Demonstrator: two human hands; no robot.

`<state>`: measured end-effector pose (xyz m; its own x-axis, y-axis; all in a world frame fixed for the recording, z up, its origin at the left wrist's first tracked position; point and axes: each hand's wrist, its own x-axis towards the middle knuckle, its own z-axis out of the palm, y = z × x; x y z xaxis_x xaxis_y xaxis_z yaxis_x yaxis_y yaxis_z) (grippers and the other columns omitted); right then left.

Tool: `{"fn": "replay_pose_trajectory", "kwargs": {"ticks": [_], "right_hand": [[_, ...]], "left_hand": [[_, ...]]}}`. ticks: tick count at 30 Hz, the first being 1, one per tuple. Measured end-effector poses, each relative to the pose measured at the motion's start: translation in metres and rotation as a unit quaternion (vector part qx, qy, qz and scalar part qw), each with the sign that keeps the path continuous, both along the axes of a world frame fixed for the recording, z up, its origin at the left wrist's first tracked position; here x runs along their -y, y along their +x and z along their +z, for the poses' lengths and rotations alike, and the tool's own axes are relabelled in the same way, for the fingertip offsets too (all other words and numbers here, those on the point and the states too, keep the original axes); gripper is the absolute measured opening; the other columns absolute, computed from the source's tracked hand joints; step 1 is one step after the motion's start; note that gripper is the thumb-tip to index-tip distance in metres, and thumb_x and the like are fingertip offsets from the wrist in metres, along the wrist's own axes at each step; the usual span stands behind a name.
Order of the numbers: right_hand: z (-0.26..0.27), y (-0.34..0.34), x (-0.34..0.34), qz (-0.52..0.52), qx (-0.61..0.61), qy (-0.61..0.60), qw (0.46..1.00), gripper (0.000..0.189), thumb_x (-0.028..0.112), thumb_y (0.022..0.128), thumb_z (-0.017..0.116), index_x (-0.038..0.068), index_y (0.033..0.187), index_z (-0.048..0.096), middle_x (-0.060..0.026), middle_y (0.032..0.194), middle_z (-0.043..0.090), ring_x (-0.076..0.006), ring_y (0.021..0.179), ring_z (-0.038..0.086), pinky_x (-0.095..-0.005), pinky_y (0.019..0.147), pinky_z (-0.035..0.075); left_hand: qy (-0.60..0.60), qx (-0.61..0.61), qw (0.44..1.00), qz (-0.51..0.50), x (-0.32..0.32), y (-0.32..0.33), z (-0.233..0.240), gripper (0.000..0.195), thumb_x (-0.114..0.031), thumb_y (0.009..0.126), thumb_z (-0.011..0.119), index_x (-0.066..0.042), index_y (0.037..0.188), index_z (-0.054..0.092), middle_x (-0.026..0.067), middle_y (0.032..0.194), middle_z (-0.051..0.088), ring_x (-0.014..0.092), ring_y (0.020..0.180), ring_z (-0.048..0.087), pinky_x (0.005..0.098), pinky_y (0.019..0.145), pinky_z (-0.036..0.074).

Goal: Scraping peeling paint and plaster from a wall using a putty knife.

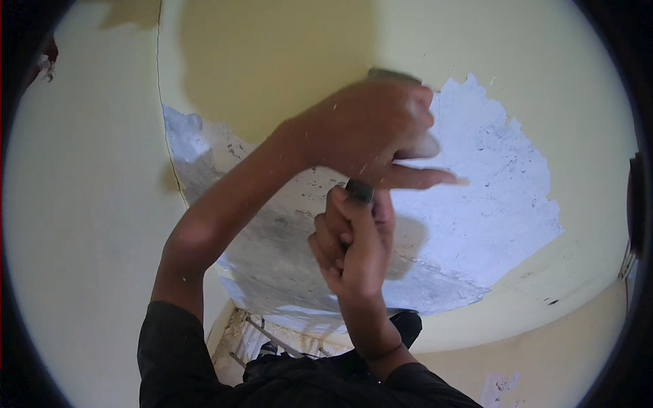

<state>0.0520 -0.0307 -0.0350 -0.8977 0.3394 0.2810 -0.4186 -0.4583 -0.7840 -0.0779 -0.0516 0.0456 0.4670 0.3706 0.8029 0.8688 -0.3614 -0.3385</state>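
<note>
My left hand (377, 127) is stretched across before the wall, back towards me, thumb pointing right and the other fingers bent; motion blurs it. A dark, flat-edged thing (395, 76) shows just beyond its knuckles, but what holds that thing is hidden. Below it, my right hand (352, 239) is closed round a tool's black handle (359, 191), whose end sticks out above the fist. The rest of that tool cannot be made out. Behind both hands, a yellow painted wall (459, 30) has a large, ragged bare patch (490, 204) of grey-white plaster.
A long crack (159, 66) runs down the wall at the left. Below are a metal ladder (275, 334) and a dark shoe (408, 326). A dark object (635, 204) stands at the far right rim. Small pale flecks appear around my arms.
</note>
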Motion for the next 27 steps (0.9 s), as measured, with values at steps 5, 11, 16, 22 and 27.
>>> {"fn": "replay_pose_trajectory", "kwargs": {"ticks": [5, 11, 16, 22, 27], "right_hand": [[-0.050, 0.022, 0.010, -0.013, 0.059, -0.072, 0.996, 0.007, 0.006, 0.094, 0.047, 0.011, 0.090, 0.044, 0.0013, 0.055, 0.032, -0.0077, 0.034, 0.025, -0.0234, 0.030, 0.019], [-0.043, 0.015, 0.007, 0.016, 0.047, -0.100, 0.994, 0.007, 0.003, 0.093, 0.051, 0.008, 0.091, 0.047, 0.0017, 0.054, 0.033, -0.0073, 0.034, 0.026, -0.0250, 0.031, 0.019], [-0.009, 0.004, 0.005, 0.005, 0.023, -0.032, 0.999, 0.010, 0.005, 0.093, 0.048, 0.011, 0.086, 0.044, 0.0021, 0.053, 0.032, -0.0068, 0.033, 0.025, -0.0236, 0.030, 0.018], [-0.040, 0.030, 0.007, -0.010, 0.091, -0.086, 0.992, 0.010, 0.006, 0.093, 0.047, 0.011, 0.086, 0.044, 0.0023, 0.054, 0.031, -0.0066, 0.033, 0.024, -0.0234, 0.030, 0.018], [-0.023, 0.028, 0.005, 0.015, 0.077, -0.086, 0.993, 0.008, 0.003, 0.093, 0.048, 0.009, 0.098, 0.050, 0.0024, 0.055, 0.032, -0.0067, 0.035, 0.026, -0.0240, 0.033, 0.020]], "left_hand": [[-0.067, 0.043, 0.997, -0.003, 0.000, 0.014, -0.057, 0.055, -0.040, 0.081, 0.068, -0.008, 0.043, 0.046, 0.0057, 0.051, 0.045, 0.021, 0.060, 0.049, 0.0350, 0.054, 0.041], [-0.126, 0.071, 0.989, -0.020, 0.006, 0.007, -0.046, 0.053, -0.039, 0.082, 0.067, -0.008, 0.043, 0.047, 0.0041, 0.050, 0.043, 0.020, 0.057, 0.045, 0.0338, 0.054, 0.040], [-0.043, 0.038, 0.998, -0.009, 0.004, 0.000, -0.007, 0.055, -0.040, 0.081, 0.068, -0.010, 0.043, 0.043, -0.0001, 0.042, 0.036, 0.021, 0.047, 0.038, 0.0330, 0.053, 0.039], [-0.080, 0.075, 0.994, -0.029, -0.004, 0.016, -0.060, 0.049, -0.038, 0.079, 0.069, -0.010, 0.046, 0.048, 0.0021, 0.048, 0.042, 0.019, 0.053, 0.044, 0.0335, 0.052, 0.040], [-0.055, 0.071, 0.996, -0.020, 0.002, 0.009, -0.032, 0.052, -0.036, 0.080, 0.069, -0.009, 0.043, 0.044, 0.0017, 0.044, 0.037, 0.019, 0.051, 0.042, 0.0321, 0.051, 0.039]]}}
